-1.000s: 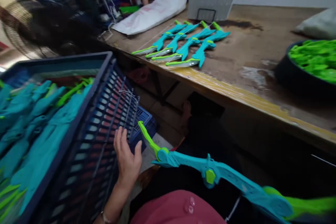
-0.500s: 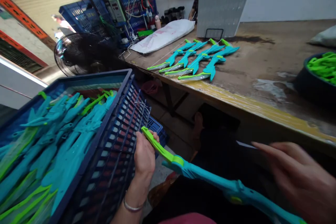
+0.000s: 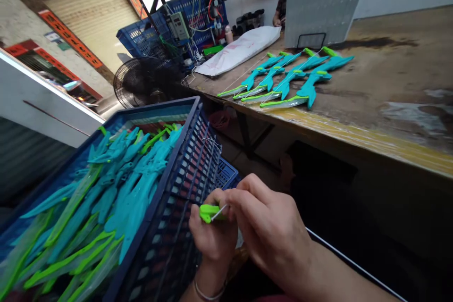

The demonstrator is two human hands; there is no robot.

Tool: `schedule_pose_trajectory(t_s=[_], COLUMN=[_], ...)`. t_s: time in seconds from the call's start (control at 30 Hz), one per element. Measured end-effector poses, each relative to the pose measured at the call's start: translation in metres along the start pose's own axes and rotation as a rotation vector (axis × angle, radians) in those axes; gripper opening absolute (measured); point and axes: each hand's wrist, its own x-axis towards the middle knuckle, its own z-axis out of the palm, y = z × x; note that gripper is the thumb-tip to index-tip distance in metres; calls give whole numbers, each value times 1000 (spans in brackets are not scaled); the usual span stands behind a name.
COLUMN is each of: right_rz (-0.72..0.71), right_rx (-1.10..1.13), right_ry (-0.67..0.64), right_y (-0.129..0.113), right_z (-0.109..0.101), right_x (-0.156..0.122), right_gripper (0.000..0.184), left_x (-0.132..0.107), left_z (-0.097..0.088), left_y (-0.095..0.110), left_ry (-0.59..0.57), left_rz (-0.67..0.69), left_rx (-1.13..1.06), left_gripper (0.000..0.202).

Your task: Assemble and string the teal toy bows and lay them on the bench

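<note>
My left hand (image 3: 214, 243) is closed around the lime-green tip of a toy bow (image 3: 207, 213); most of the bow is hidden behind my hands and forearm. At that tip my right hand (image 3: 271, 226) is closed in a pinch on a white string (image 3: 219, 212), which reaches the green end. Farther down, the string runs out below my right forearm toward the lower right. Just left of my hands stands a blue plastic crate (image 3: 193, 104) heaped with turquoise and lime-green toy bows (image 3: 141, 188).
Several strung toy bows (image 3: 307, 87) lie in a row on the wooden table (image 3: 382, 71). Behind them are a white sack (image 3: 247, 49) and a grey panel (image 3: 323, 4). A black fan (image 3: 141, 82) stands beyond the crate. Another person's hand (image 3: 278, 20) shows beside the panel.
My right hand has come from the far right to the bow's tip, bringing the string to it. The bow has turned so its tip faces me. The view has shifted left.
</note>
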Motion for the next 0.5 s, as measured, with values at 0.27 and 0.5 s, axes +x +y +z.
schedule_pose_trajectory(t_s=[0.27, 0.5], right_rz=[-14, -25], right_rx=[-76, -83], right_ry=[37, 22], right_y=[0, -2], right_z=[5, 5], right_x=[0, -1], right_gripper=[28, 31], left_x=[-1, 0], left_z=[-9, -4], left_y=[-4, -2], left_ry=[-1, -7], left_rz=[-70, -40], left_rx=[-66, -33], left_gripper=[44, 47])
